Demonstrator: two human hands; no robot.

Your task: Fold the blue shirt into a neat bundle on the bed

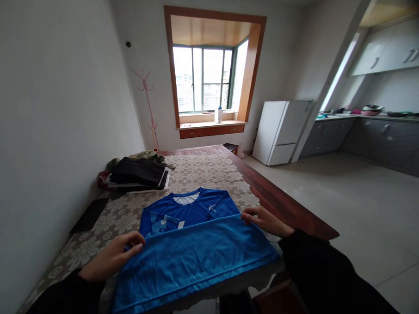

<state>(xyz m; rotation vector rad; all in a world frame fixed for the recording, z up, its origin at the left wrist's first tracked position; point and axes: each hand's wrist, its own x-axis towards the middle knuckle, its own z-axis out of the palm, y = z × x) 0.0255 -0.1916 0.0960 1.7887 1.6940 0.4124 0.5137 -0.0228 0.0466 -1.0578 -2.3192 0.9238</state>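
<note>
A blue T-shirt (195, 257) lies in front of me with its collar away from me. It has a white inner neck, a small white logo and a printed figure on the chest. Its lighter blue lower part forms a straight crosswise edge below the chest. My left hand (113, 256) is closed at the left end of that edge, with blue cloth showing by the fingers. At the right end, my right hand (266, 220) pinches the cloth between thumb and fingers. Part of the print is hidden beneath the cloth edge.
A floral cloth (203, 169) covers the dark red table (284, 202). Folded clothes (139, 173) are piled at the back left, near a flat black object (89, 215). Beyond stand a pink coat rack (150, 106) and a white fridge (283, 133).
</note>
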